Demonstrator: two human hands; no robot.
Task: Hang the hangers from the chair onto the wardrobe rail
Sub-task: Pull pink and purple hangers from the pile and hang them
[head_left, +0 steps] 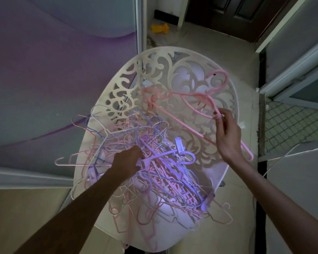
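From my head camera, my right hand [226, 132] pinches a slim pink plastic hanger [195, 99], lifted against the chair's [173, 59] cream fretwork back. My left hand [128, 160] digs into the tangled pile of hangers [151, 173], thin pink, blue and white ones heaped across the seat, fingers curled around a lilac hanger [165, 154].

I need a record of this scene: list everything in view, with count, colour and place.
chair: one, cream, carved openwork back, centre.
hanger pile: too many to count, pink, purple, blue and white, tangled on the chair seat.
pink hanger: one, lifted above the pile, before the chair back.
yellow object: one, on the floor behind the chair.
door: one, dark, top.
left hand: reaches into the pile.
right hand: pinches the pink hanger.
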